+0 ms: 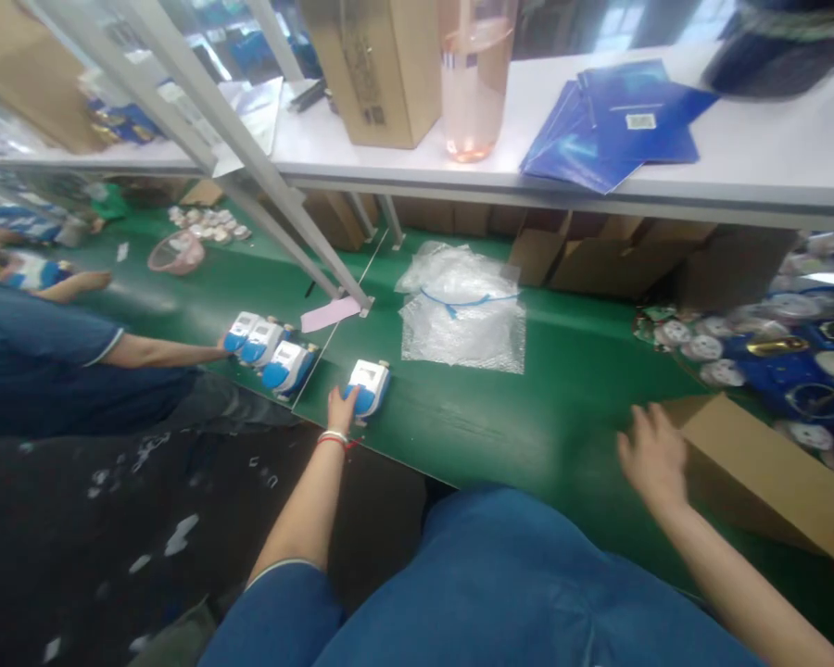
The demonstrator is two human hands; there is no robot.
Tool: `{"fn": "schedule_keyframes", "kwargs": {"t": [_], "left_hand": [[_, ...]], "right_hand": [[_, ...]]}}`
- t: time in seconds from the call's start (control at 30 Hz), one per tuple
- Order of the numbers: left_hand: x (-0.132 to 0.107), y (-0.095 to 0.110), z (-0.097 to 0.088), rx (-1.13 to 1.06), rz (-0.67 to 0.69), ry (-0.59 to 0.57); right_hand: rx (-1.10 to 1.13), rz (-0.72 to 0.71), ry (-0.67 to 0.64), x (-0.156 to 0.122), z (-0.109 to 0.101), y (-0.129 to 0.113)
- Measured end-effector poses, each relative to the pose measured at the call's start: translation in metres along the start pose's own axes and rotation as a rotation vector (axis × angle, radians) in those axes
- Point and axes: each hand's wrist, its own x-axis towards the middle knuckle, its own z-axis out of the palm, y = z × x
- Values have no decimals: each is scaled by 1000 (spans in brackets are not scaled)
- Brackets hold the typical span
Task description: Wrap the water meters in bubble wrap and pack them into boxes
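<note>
My left hand (pixel 343 408) grips the left side of a blue-and-white water meter (pixel 368 387) that rests on the green bench, fingers and thumb around its blue edge. On the right, my right hand (pixel 653 456) is slightly blurred, its fingers apart and nothing in them. It hovers by the near left corner of a cardboard box (pixel 757 454); whether it touches the box I cannot tell. Several similar water meters (pixel 288 367) stand left of mine, and a co-worker's hand reaches the farthest of them.
Clear bubble bags (pixel 462 315) with a blue cord lie mid-bench. Blue-and-white parts (pixel 806 357) are heaped at right. Above, a white shelf (pixel 771 167) bears blue booklets (pixel 618 130), a bottle (pixel 476 102) and a carton (pixel 382 74). Metal posts (pixel 250 157) stand left, near a pink slip (pixel 329 315).
</note>
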Motion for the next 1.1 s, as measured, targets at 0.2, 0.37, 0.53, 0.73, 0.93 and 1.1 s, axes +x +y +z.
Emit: {"fn": "schedule_keyframes", "kwargs": {"t": [0.2,0.37,0.53,0.73,0.93,1.1], "left_hand": [[37,-11,-6,-247,-204,-261],[55,-32,-2,-289,-192,-460],[55,-47,17,-287,-131,-638],[51,-34,18,-59,112,-476],[16,50,-15,-242,659,-520],[-8,123,-18,-389,611,-826]], "right_hand": [[107,-227,-280,158,112,-192],[201,-157,-342,216,140,-256],[361,-50,-309,186,93,-276],[1274,570,-211,129,20,-289],[1335,621,-115,102,1,-341],[1194,305,-306,95,-14,-406]]}}
